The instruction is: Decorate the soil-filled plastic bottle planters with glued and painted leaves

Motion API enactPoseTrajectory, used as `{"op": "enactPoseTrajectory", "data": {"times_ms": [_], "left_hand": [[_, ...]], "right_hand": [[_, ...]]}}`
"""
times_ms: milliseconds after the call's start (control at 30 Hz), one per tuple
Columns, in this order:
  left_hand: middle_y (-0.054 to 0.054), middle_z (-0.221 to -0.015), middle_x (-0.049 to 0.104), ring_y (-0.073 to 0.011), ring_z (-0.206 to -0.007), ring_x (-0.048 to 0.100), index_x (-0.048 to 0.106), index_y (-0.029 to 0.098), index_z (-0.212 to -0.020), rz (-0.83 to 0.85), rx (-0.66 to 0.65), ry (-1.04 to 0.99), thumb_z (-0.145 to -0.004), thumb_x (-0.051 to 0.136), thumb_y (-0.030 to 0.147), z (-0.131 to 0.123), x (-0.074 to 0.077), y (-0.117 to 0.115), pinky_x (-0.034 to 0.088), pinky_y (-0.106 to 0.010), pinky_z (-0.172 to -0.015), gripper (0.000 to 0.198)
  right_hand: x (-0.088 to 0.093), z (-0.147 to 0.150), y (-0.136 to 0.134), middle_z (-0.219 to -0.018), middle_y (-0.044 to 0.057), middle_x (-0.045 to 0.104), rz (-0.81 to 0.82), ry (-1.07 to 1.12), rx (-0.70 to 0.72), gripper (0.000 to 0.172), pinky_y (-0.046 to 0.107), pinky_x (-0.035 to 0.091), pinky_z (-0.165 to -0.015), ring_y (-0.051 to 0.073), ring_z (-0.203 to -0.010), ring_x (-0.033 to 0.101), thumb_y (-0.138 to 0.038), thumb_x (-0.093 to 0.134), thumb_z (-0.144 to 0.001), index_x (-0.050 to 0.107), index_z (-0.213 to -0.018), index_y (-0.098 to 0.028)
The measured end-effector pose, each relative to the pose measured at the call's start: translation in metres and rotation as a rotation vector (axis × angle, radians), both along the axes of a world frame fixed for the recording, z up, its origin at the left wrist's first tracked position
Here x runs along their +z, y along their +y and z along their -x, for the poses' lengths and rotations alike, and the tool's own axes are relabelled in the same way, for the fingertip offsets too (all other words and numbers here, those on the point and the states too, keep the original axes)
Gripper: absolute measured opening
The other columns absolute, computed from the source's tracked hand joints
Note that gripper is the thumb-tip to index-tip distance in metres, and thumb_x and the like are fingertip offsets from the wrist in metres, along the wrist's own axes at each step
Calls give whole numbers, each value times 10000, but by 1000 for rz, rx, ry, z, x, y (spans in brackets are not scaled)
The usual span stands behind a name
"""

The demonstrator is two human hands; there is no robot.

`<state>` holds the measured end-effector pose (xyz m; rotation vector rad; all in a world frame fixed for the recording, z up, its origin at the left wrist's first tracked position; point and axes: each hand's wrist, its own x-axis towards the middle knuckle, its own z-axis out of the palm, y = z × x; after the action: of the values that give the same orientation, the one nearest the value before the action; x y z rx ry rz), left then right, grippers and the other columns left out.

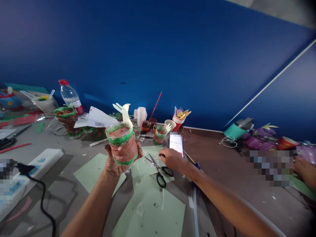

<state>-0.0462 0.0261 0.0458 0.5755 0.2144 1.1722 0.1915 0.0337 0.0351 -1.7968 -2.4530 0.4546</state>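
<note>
My left hand is wrapped round a clear plastic cup painted reddish brown with green bands, holding it up off the table. From the cup's back rim rises a pale paper cutout with long prongs. On the right, my right hand is low over the pale green paper, its fingers curled together; whatever they may hold is hidden. Black-handled scissors lie open on the paper, just beside that hand. Behind it rests a phone showing a timer.
A smaller green-banded cup, a red striped cup of sticks and a water bottle stand towards the blue wall. At left lies a power strip with a black cable. Another person's hand is at the right edge.
</note>
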Motion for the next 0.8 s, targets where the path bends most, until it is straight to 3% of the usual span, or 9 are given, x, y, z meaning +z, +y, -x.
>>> {"op": "enactPoseTrajectory", "data": {"times_ms": [267, 600, 800], "left_hand": [[-84, -907, 702, -250, -788, 659, 682, 174, -1015, -57, -77, 10, -470, 782, 630, -4, -2, 1, 538, -362, -739, 718], [-51, -938, 687, -265, -865, 637, 654, 181, -1084, -120, -98, 76, -522, 724, 681, -6, -6, 3, 505, -352, -787, 756], [-64, -858, 697, -315, -928, 639, 676, 150, -1037, -91, -96, 74, -499, 726, 693, -8, -10, 4, 505, -387, -820, 766]], "right_hand": [[18, -7, -36, -925, 69, 715, 83, -30, 17, 172, 260, 390, -659, 206, -832, 641, -210, 553, -811, 699, -899, -195], [38, -60, -51, -922, 51, 720, 82, 9, -80, 190, 257, 399, -702, 192, -834, 637, -162, 520, -819, 693, -891, -192], [37, -47, -57, -941, 63, 712, 104, 4, -76, 173, 260, 401, -713, 197, -857, 633, -189, 530, -831, 690, -898, -189]]}}
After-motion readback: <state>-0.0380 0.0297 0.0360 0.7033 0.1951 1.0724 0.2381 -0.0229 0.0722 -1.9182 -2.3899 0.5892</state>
